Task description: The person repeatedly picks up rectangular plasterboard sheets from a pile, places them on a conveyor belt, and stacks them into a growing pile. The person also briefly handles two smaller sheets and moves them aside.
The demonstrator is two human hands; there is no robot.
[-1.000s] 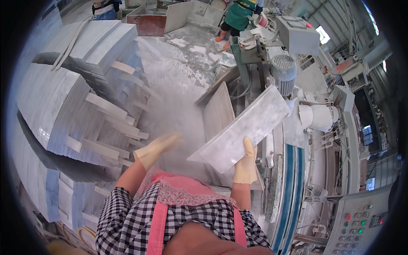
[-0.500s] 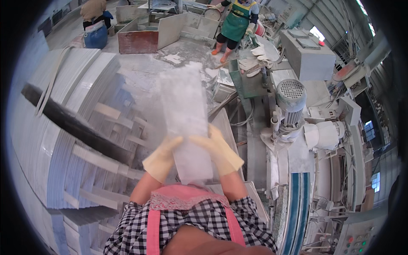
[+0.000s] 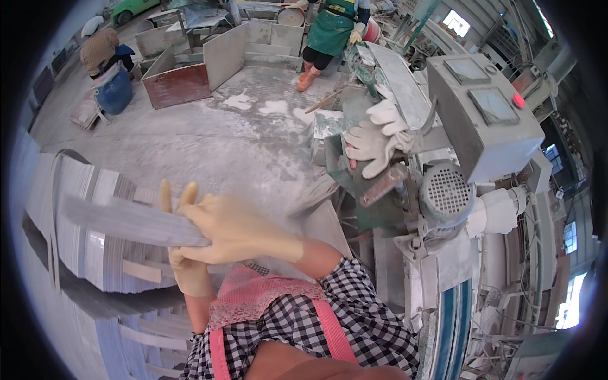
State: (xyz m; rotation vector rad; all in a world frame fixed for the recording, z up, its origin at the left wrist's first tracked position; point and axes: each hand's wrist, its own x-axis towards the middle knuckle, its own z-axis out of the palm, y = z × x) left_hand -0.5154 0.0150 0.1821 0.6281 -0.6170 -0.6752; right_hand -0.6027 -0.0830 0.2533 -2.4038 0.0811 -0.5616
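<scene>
A flat grey-white stone slab [image 3: 136,221], seen nearly edge-on and smeared by motion, points left from my gloved hands. My right hand [image 3: 234,229], in a pale yellow rubber glove, is closed round the slab's near end. Below it, my left hand [image 3: 190,269], in the same kind of glove, also grips that end, largely hidden by the slab and the right hand. Yellow fingertips stand up past the slab's far side. The slab's far end is over a stack of slabs [image 3: 76,221] on the left.
A motor [image 3: 447,193] and a grey control box [image 3: 487,120] with a red button stand at the right. White work gloves [image 3: 373,139] lie beside them. One person in a green apron [image 3: 329,35] stands ahead; another is bent near a blue barrel [image 3: 115,92].
The slab has swung from upright before me to pointing left, now seen nearly edge-on. Both hands have moved left with it, the right crossing over. My view has shifted.
</scene>
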